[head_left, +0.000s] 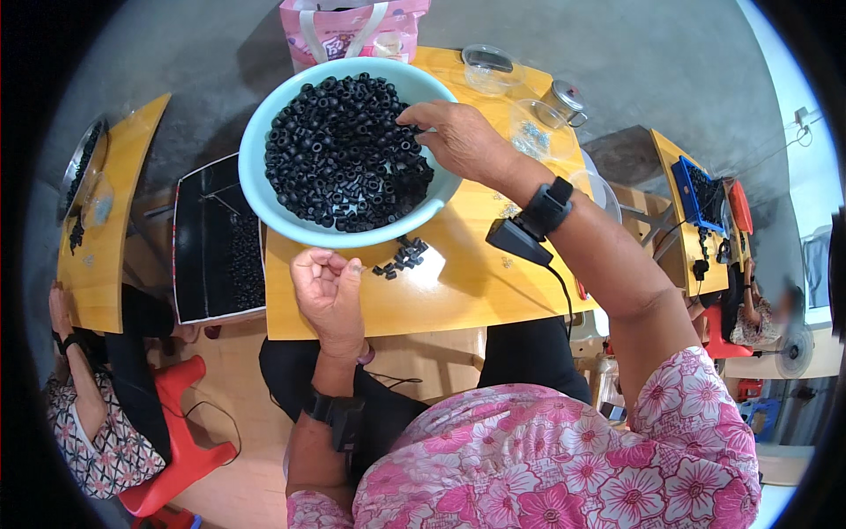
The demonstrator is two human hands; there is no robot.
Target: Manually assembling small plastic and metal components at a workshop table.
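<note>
A light-blue plastic basin (249, 167) sits on the yellow table, filled with many small black ring-like plastic pieces (344, 150). My right hand (463, 141) reaches over the basin's right rim, its fingers apart and tips at the black pieces; I see nothing held in it. My left hand (330, 295) is just below the basin's near rim, thumb and fingers pinched together. Something thin and small seems to stick out at its thumb tip, too small to name. Right beside it, a small group of loose black pieces (404, 257) lies on the table.
The yellow table (493, 291) also bears clear plastic tubs (492, 70), a metal cup (564, 99) and scattered tiny parts. A pink bag (352, 31) stands behind the basin. Left of the table is a black-lined box (220, 247). People sit at side tables left and right.
</note>
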